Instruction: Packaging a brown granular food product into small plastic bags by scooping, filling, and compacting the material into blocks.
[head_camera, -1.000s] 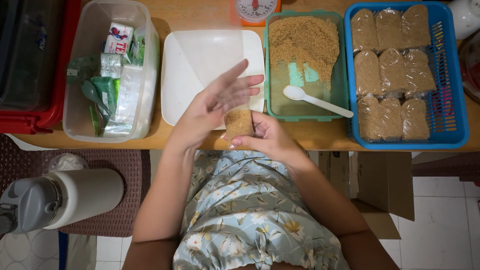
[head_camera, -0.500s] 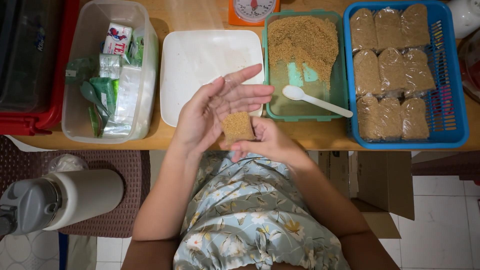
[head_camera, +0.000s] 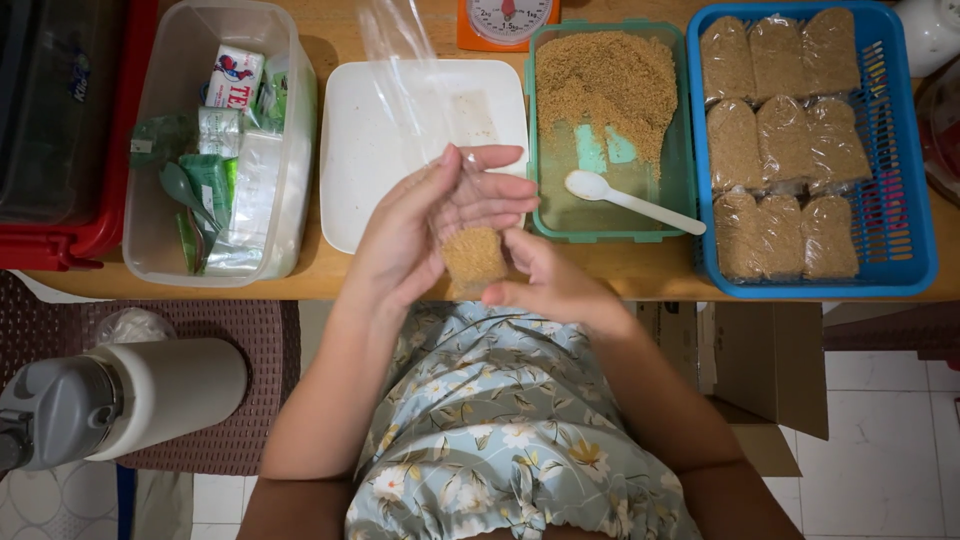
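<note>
Both hands (head_camera: 470, 245) raised together, fingers loosely curled.
</note>
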